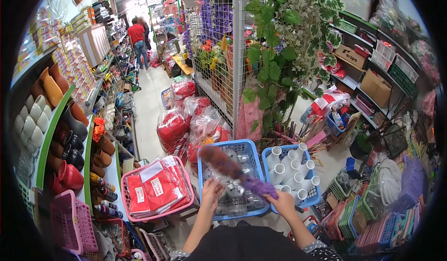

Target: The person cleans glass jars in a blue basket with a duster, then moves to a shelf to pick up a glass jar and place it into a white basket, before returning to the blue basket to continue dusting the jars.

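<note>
Right hand (281, 201) clenched on duster (228, 165), lower centre of frame, over clear jars (237, 203) in blue basket (201, 177). Left hand (212, 189) rests flat on the jars, fingers loose. Risk: a hard swipe could topple the jars or nearby white cups (291, 168).

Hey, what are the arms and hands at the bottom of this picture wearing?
The left hand and right hand are bare, with no gloves. The forearms are uncovered. The left sleeve and right sleeve are dark with small pale dots and end near the elbows.
</note>
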The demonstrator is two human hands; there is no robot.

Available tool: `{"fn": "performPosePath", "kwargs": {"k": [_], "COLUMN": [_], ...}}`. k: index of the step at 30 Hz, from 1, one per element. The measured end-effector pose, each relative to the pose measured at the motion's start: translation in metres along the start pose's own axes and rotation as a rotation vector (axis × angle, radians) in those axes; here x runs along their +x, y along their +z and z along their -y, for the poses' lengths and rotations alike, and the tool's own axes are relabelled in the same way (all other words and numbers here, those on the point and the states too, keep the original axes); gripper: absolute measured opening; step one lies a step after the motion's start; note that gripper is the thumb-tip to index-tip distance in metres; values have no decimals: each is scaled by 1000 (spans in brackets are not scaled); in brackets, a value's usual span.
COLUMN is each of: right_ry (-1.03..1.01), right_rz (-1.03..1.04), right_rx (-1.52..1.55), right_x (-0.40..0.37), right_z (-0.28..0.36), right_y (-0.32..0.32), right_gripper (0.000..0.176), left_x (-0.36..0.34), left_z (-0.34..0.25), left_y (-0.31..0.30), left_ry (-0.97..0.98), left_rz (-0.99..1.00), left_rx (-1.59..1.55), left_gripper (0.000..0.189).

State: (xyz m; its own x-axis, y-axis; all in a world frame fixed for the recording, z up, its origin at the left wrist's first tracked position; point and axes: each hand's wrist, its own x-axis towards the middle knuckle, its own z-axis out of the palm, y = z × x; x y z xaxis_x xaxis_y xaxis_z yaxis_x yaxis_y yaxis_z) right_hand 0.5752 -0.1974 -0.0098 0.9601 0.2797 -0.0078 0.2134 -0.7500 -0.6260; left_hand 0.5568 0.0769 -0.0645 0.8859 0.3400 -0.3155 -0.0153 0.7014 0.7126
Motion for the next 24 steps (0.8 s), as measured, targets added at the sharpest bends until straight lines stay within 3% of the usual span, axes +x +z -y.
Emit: {"fn": "performPosePath", "kwargs": {"k": [1, 3, 5, 6, 10, 12, 13, 15, 16, 18, 19, 21, 22, 23, 24], "right_ry": [119, 104, -103, 7, 79, -144, -145, 122, 114, -144, -148, -38, 108, 105, 63], "right_rz": [-60, -19, 63, 36, -62, 45, 44, -30, -27, 101, 106, 48, 25, 33, -103], "right_rx": [17, 40, 19, -8, 79, 33, 36, 52, 49, -13, -8, 27, 55, 53, 152], "right_x": [-1, -11, -20, -21, -25, -36, -35, -31, -34, -41, -39, -32, -28, -22, -9], "right_z": [-1, -2, -7, -12, -29, -27, -34, -45, -45, -38, -41, -48, -43, -50, -60], "right_y": [-4, -14, -19, -20, -24, -37, -33, -27, -33, -45, -44, -42, -45, -36, -23], "right_gripper": [52, 52, 50, 49, 50, 51, 51, 48, 48, 49, 49, 50, 51, 51, 47], "left_x": [-2, -4, -3, -12, -14, -15, -17, -23, -26, -30, -35, -45, -48, -53, -58], "left_z": [-1, 3, 11, -1, 8, 8, 10, 16, 19, 24, 23, 25, 27, 30, 32], "left_y": [3, 3, -5, 11, 13, 13, 14, 20, 23, 20, 21, 28, 30, 32, 34], "left_ry": [-36, -13, 64, 26, 40, 45, 47, 72, 83, 105, 116, 101, 101, 102, 104], "left_rz": [17, 12, 23, -2, -15, 83, 84, -23, -33, 3, 45, -49, -53, -58, -66], "left_rx": [23, 24, -32, -46, -45, -174, -171, 49, 41, -3, -41, 3, -14, -31, -35], "left_gripper": [27, 26, 25, 23, 35, 37, 37, 25, 25, 25, 25, 30, 34, 39, 39]}}
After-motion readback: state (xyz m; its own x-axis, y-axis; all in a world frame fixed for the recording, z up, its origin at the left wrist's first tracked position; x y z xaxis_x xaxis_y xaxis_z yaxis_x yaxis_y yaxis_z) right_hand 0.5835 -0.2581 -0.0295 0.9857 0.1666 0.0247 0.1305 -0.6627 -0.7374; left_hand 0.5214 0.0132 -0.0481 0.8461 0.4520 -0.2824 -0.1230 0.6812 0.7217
